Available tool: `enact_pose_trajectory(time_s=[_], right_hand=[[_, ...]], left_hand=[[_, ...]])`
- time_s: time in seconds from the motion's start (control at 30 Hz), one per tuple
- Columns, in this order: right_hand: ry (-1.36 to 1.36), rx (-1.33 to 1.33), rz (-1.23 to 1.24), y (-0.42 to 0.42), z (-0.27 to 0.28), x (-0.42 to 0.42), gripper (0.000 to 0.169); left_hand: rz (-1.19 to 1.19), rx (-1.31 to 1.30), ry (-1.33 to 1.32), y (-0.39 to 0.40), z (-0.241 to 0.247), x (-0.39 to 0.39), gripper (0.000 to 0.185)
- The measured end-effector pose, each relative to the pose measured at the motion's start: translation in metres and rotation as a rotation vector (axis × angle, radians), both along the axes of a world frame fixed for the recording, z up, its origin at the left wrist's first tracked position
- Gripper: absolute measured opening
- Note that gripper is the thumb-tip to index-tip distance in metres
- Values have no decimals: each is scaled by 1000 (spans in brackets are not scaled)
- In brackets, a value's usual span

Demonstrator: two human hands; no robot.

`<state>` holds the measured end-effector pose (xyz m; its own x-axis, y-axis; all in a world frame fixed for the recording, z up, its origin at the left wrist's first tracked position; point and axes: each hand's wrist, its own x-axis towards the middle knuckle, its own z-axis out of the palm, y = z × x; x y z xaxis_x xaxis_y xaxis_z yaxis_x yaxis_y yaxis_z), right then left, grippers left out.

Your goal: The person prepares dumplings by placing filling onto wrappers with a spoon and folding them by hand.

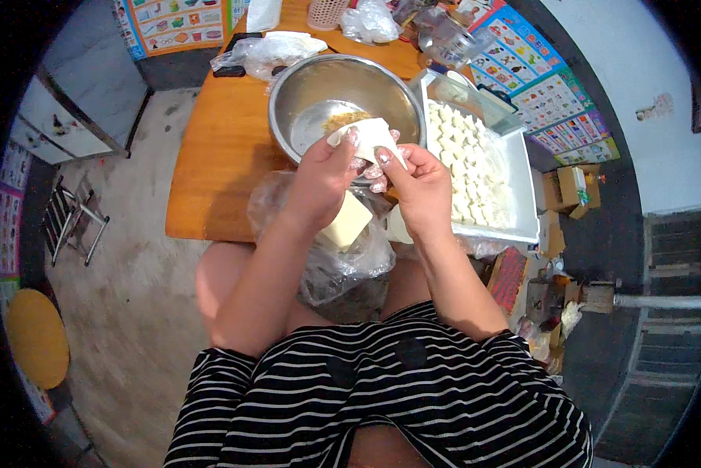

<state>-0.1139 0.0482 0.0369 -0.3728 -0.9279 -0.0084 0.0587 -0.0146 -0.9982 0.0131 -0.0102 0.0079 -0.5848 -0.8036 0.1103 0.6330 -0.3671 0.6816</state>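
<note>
A white dough wrapper (pixel 371 133) is stretched between my two hands, above the near rim of a stainless steel bowl (pixel 350 73). My left hand (pixel 327 175) pinches its left side. The thumb and fingers of my right hand (pixel 423 178) grip the right edge. Both sets of fingertips look dusted with flour. Some yellowish-brown filling (pixel 341 120) lies at the bottom of the bowl, partly hidden by the wrapper. Below my hands, a block of stacked pale wrappers (pixel 348 222) rests on a clear plastic bag (pixel 350 266) at the table's front edge.
To the right, a white tray (pixel 527 199) holds several rows of shaped dumplings (pixel 464 158). Plastic bags (pixel 280 52), a pink perforated basket (pixel 326 13) and a clear jar (pixel 452 44) stand farther back on the wooden table (pixel 210 181). A folding metal rack (pixel 72 219) is on the floor at left.
</note>
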Motion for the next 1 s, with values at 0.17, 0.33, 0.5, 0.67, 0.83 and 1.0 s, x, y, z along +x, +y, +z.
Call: enact_pose_trajectory(time_s=[0.17,0.33,0.5,0.67,0.83,1.0], right_hand=[[-52,51,-20,17,4,-14,15],[66,72,19,59,8,-40,22],[523,445,229,110,3,-59,28],[1139,502,405,111,-17,-61,33],[1172,546,394,104,-14,-56,30],[1222,509,444,102,-15,-58,30]], left_hand=[[-69,151,96,7,-6,-15,40],[-137,190,149,8,-7,-20,40],[-70,314,53,4,6,-17,38],[-58,297,42,-1,-4,-18,38],[-32,367,-8,0,0,-13,39],[-174,243,122,-5,-9,-6,40]])
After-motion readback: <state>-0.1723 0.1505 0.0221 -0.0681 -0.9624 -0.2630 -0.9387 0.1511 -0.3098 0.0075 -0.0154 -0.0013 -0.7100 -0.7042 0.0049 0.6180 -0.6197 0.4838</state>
